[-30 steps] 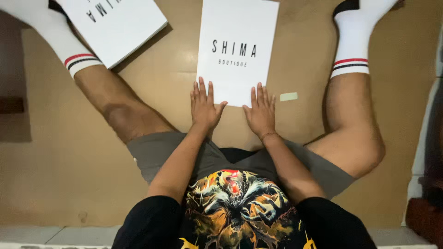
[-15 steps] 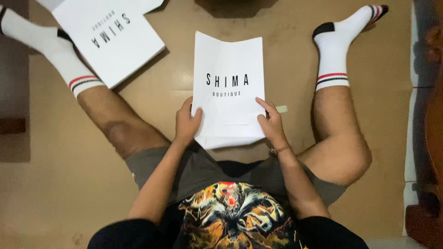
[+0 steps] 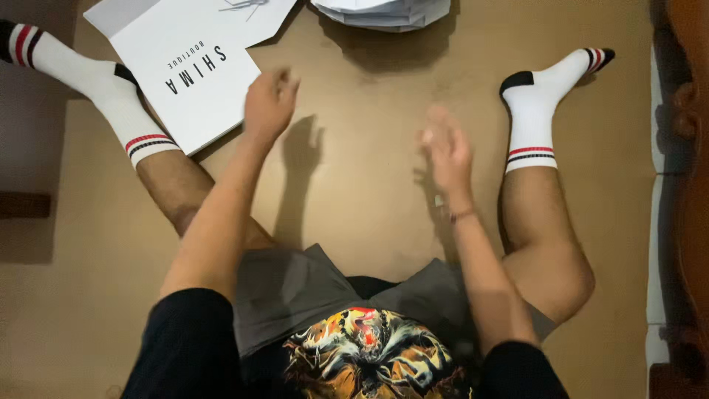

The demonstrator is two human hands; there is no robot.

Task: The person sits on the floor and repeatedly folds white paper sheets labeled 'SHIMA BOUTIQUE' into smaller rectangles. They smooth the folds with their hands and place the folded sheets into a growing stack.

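While loosely open, hands (image 3: 269, 103) (image 3: 445, 151) empty.

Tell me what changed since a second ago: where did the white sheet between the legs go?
Both hands let go of it: it is no longer on the floor between the legs. The left hand now reaches toward the white sheet by the left leg; the right hand hovers empty, blurred. The person stays seated.

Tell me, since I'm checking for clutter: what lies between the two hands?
Only bare brown floor with the hands' shadows, in the head view. The left hand is beside the white sheet; the right hand holds nothing.
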